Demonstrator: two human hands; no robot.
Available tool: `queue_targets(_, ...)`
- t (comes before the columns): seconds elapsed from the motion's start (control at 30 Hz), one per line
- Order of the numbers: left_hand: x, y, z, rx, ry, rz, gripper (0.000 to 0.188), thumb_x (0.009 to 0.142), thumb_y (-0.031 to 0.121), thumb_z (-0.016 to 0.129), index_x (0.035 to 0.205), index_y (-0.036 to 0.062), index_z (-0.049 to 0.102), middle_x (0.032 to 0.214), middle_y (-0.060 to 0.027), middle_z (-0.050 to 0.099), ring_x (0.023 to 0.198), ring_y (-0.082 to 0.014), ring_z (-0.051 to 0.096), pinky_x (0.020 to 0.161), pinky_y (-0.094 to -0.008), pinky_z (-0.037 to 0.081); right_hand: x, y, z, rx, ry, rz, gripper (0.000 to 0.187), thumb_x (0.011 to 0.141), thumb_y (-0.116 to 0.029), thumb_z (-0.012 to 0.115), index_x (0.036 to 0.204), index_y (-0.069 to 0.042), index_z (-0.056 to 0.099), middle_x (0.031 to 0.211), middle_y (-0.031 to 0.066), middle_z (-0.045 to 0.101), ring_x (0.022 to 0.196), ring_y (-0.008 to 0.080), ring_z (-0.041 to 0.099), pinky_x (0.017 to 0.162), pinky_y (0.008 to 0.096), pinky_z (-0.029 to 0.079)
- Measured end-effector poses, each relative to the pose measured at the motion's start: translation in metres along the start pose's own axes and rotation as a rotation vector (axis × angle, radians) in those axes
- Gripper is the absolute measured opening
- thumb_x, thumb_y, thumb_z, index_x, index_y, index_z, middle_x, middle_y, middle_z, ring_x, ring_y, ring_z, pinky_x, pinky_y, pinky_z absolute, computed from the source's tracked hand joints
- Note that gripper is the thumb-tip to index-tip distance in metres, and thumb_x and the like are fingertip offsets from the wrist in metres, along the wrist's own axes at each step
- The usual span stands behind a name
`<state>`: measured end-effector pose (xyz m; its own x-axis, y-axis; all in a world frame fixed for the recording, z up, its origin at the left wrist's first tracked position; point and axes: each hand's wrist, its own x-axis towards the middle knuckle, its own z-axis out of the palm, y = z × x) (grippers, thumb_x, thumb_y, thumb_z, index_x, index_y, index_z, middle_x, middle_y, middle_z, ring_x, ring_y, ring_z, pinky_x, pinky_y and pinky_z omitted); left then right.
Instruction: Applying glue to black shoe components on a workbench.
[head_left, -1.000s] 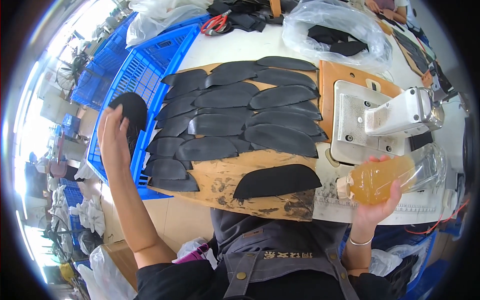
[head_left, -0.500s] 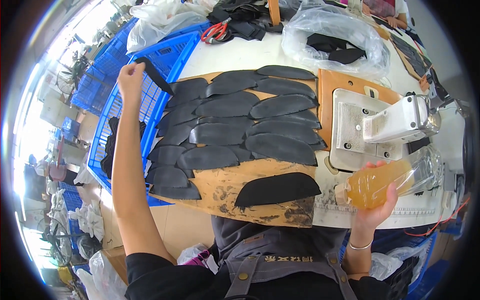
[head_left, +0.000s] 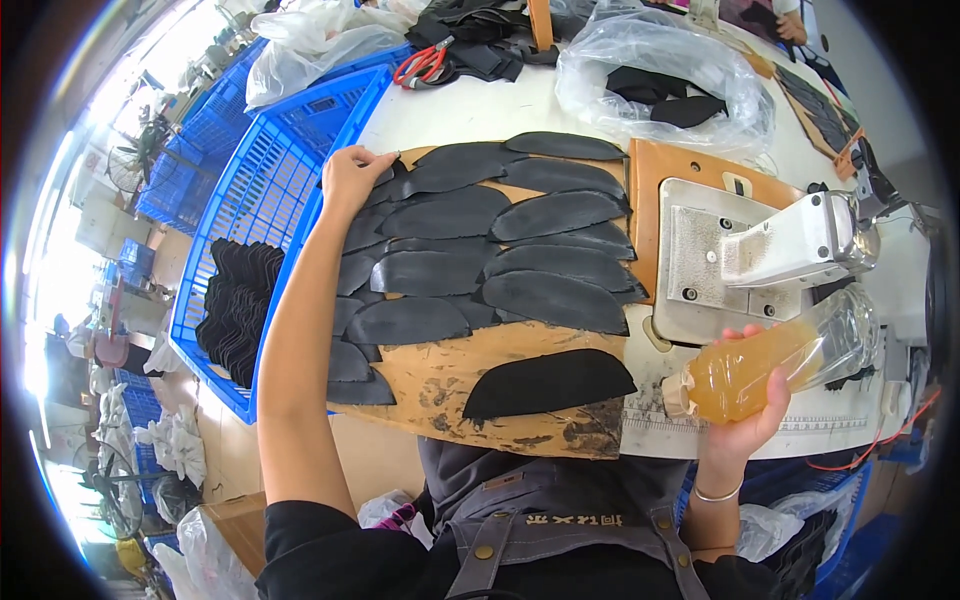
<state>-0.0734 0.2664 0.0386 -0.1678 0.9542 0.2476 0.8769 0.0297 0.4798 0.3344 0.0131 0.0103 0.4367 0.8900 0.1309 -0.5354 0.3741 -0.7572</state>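
Note:
My left hand (head_left: 352, 183) is at the far left corner of the board, its fingers closed at the edge of a black curved piece that it mostly hides. Rows of overlapping black half-oval pieces (head_left: 447, 217) cover much of the brown board (head_left: 420, 370). A single matte black piece (head_left: 550, 384) lies apart near the board's front edge. In my right hand (head_left: 765, 400), a clear plastic bottle (head_left: 745, 375) of amber liquid lies tilted, its pale cap end pointing left. The fingers wrap round it, over the table's right side.
A blue crate (head_left: 215, 205) at the left holds stacked black pieces (head_left: 240, 305). A white machine (head_left: 790, 245) stands right of the board. Behind are a clear bag (head_left: 665, 60) with black pieces, red-handled scissors (head_left: 422, 66) and dark scraps (head_left: 480, 45). Another person's hand (head_left: 792, 27) shows far right.
My left hand has moved right and slightly down, from above the crate to the board's corner, with the black piece. The crate now sits farther from the board. My right hand still holds the bottle.

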Motion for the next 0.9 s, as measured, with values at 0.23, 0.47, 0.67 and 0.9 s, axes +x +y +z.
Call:
queue_targets(0.23,-0.006,-0.018,-0.016,-0.014,0.228,-0.136,0.051,0.083,0.044,0.061,0.104,-0.0022,0.058,0.106,-0.0219,0.058,0.103,-0.0352,0.053,0.09,-0.0405,0.039,-0.003,0.001,0.004,0.014,-0.003,0.019,0.05,0.087,-0.028,0.046,0.129,-0.003,0.036,0.115,0.0151,0.049,0.104,0.029,0.053,0.09,0.0413,0.044)
queue_targets(0.47,-0.169,0.04,-0.052,-0.215,0.28,0.382,0.017,0.08,0.016,0.065,0.078,0.0007,0.058,0.079,-0.0112,0.062,0.073,-0.0272,0.058,0.069,-0.0328,0.045,-0.004,0.003,-0.002,-0.059,-0.038,-0.08,0.055,0.086,-0.03,0.049,0.131,-0.004,0.033,0.115,0.0148,0.049,0.104,0.0296,0.053,0.091,0.0426,0.044)
queue_targets(0.67,-0.275,0.033,-0.029,-0.216,-0.011,0.725,0.016,0.067,0.013,0.071,0.074,0.0061,0.058,0.073,-0.0054,0.059,0.067,-0.0244,0.056,0.061,-0.0334,0.045,-0.01,0.001,0.043,-0.174,-0.289,-0.151,0.064,0.083,-0.032,0.055,0.134,-0.004,0.028,0.114,0.0154,0.047,0.105,0.0311,0.051,0.091,0.0438,0.042)
queue_targets(0.9,-0.286,0.03,-0.005,-0.168,0.17,0.885,0.028,0.068,0.011,0.073,0.095,0.0081,0.066,0.1,-0.0095,0.064,0.09,-0.0247,0.061,0.079,-0.0352,0.05,-0.03,0.025,0.108,-0.636,-0.778,-0.121,0.077,0.08,-0.042,0.062,0.136,-0.006,0.024,0.116,0.015,0.046,0.106,0.0267,0.05,0.094,0.0473,0.039)
